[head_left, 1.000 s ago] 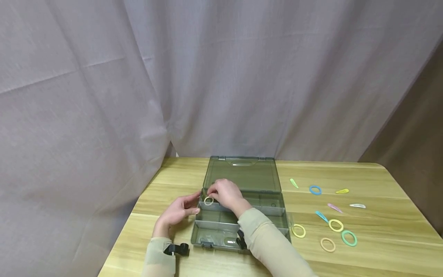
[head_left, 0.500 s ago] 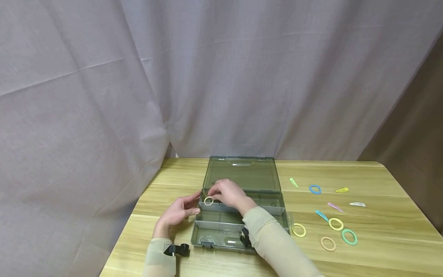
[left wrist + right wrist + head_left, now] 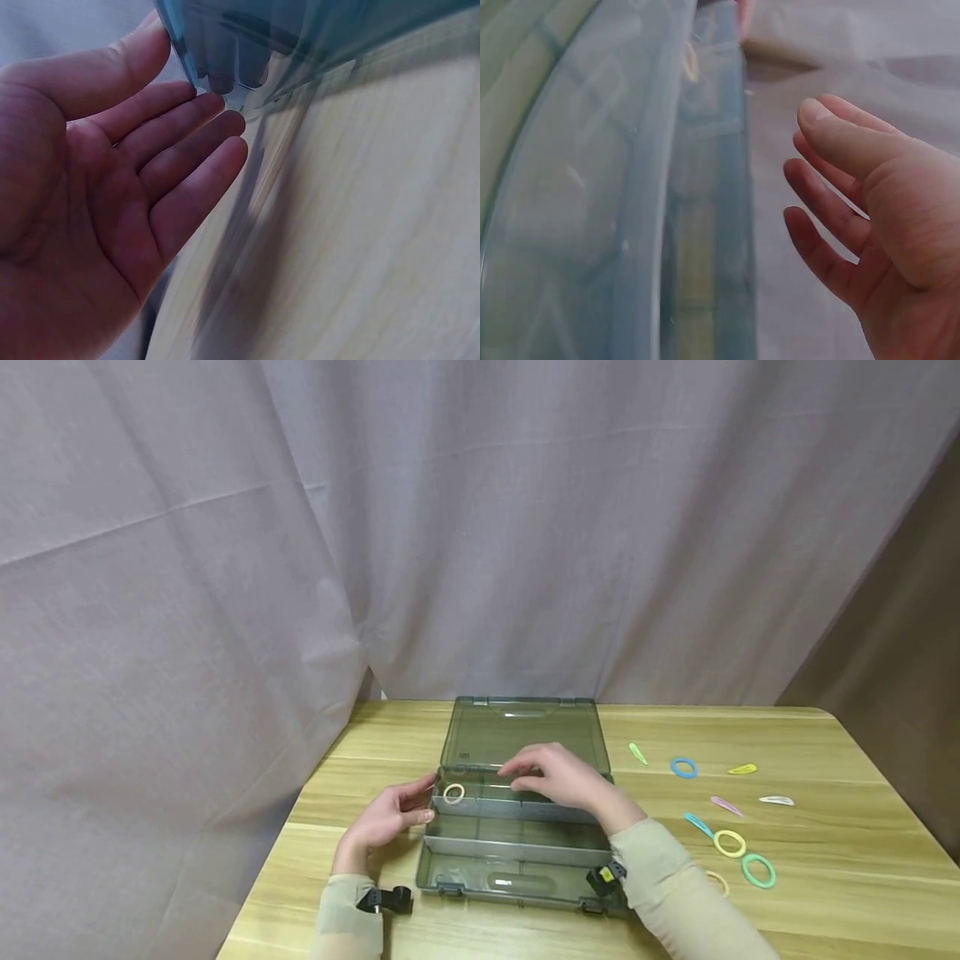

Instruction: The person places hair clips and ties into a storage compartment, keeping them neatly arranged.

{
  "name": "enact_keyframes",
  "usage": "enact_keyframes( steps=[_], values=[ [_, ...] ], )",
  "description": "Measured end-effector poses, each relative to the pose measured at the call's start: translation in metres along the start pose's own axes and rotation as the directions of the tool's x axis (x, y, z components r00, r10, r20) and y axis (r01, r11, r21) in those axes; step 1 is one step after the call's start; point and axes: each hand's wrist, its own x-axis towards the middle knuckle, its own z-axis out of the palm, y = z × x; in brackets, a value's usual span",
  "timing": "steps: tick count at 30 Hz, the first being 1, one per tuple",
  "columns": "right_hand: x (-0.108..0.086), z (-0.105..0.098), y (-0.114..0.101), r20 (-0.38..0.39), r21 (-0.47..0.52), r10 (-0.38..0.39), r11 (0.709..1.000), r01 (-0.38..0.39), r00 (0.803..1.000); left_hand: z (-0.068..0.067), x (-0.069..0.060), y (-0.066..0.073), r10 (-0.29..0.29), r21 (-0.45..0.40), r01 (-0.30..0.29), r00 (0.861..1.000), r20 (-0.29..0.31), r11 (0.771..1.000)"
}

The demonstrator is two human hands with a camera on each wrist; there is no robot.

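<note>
A smoky translucent divided box point(image 3: 483, 847) lies with its lid point(image 3: 525, 737) swung back. At the left end of its rear row is a small pale hair tie point(image 3: 453, 793). My left hand point(image 3: 384, 818) rests at the box's left side, thumb near the rim; in the left wrist view the fingers of my left hand point(image 3: 112, 165) are extended and lie by the wall. Over the rear compartments hovers my right hand point(image 3: 558, 777), thumb and fingers apart, holding nothing. The right wrist view also shows my right hand point(image 3: 877, 195) with loosely bent fingers beside the box.
Right of the box lie a blue hair tie point(image 3: 683, 767), a yellow one point(image 3: 729, 843) and a green one point(image 3: 758, 871). Snap hair clips lie among them, such as a pink clip point(image 3: 726, 806) and a white clip point(image 3: 776, 801). My right sleeve partly covers a peach hair tie point(image 3: 717, 882).
My right hand has let go of the pale hair tie, which stays in the rear left compartment. That hand has moved right and its fingers have spread. The left hand stays put.
</note>
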Motion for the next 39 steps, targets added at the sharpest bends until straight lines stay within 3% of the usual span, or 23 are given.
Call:
enact_keyframes(
  steps=[8,14,20,24,29,34,39],
  values=[
    [-0.077,-0.032,0.018,-0.141,0.07,-0.005,0.997,0.015,0.99,0.002,0.001,0.0,-0.003,-0.016,0.003,1.0,-0.002,1.0],
    [-0.13,-0.041,0.025,-0.304,0.094,0.057,0.995,-0.029,0.951,0.001,0.0,0.002,0.0,-0.021,0.0,1.0,0.002,1.0],
    [-0.165,-0.053,0.033,-0.359,0.044,0.139,0.99,-0.132,0.923,0.001,-0.002,0.001,0.004,-0.033,-0.003,1.0,0.007,0.999],
    [-0.179,-0.059,0.042,-0.34,0.014,0.184,0.981,-0.191,0.922,0.0,-0.006,0.001,0.001,-0.031,-0.001,1.0,0.005,1.0],
    [-0.188,-0.058,0.051,-0.188,0.027,0.229,0.973,-0.229,0.955,-0.002,-0.01,0.001,0.006,-0.032,-0.006,1.0,0.006,0.999],
    [-0.187,-0.048,0.057,-0.064,0.102,0.213,0.973,-0.206,0.975,-0.002,-0.011,0.001,0.016,-0.021,-0.016,1.0,0.009,1.0],
    [-0.183,-0.04,0.06,-0.046,0.145,0.183,0.974,-0.174,0.982,-0.002,-0.011,0.002,0.014,-0.021,-0.014,1.0,0.008,1.0]
  ],
)
